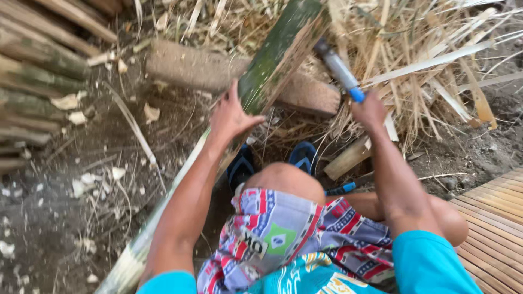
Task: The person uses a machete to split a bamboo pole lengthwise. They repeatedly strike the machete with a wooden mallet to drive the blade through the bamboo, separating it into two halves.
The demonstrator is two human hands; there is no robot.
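On the bare ground between the person's knees, a long green bamboo pole (pixel 278 60) slants up from the lower left and leans across a thick log (pixel 218 71) that serves as a chopping block. The left hand (pixel 231 114) lies against the pole's side, fingers spread and the thumb out to the right, steadying it without fully closing around it. The right hand (pixel 370 109) is raised and clenched tight on the blue handle of a blade (pixel 338 68) (blurred, so its edge cannot be made out), which hangs close to the pole's upper part.

The main risk, as I judge it, is the nearness of that steadying hand to where the blade would land: a glancing stroke on the round, hard skin could slide down the pole toward the fingers. The pole only leans on the log, so it could roll or kick sideways under a blow. Blue sandals (pixel 272 158) leave the feet open just below the work, where a missed stroke or a split piece could fall. Dry husks (pixel 425 71) piled on the right could snag the swing.
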